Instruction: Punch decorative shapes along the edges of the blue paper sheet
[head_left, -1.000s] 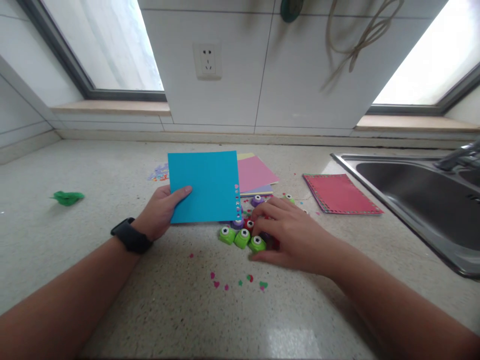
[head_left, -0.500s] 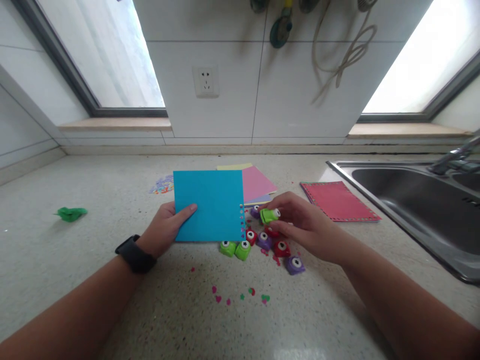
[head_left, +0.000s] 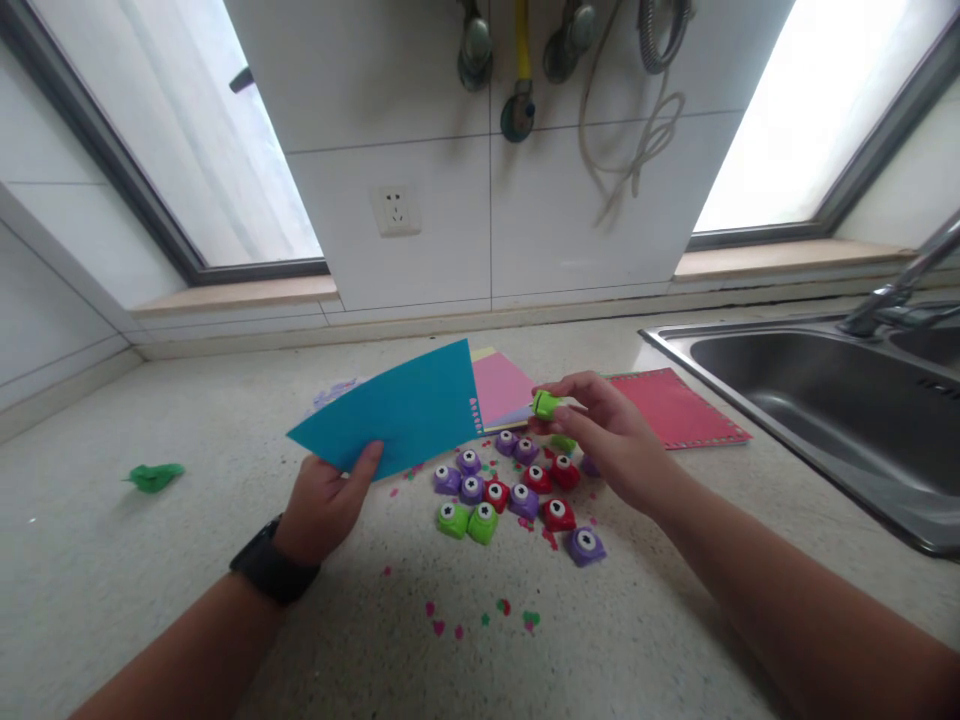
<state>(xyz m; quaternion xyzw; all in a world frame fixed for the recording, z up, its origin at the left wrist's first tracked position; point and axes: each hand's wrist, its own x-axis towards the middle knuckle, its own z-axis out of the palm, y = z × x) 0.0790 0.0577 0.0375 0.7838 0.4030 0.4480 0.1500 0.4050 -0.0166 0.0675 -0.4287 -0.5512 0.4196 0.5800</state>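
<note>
Here, green punch pinched in right hand

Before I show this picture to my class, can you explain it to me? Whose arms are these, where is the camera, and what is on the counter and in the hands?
There is no machine: these are one person's bare arms, filmed by a camera worn on their head, looking forward and down.

The left hand, with a black watch on its wrist, holds a blue paper sheet tilted above the speckled counter. The sheet has small holes punched along its right edge. The right hand pinches a small green paper punch.

On the counter lie more purple, red and green punches, coloured paper bits, a pink sheet, a red sheet and a green scrap. A steel sink is at right.
</note>
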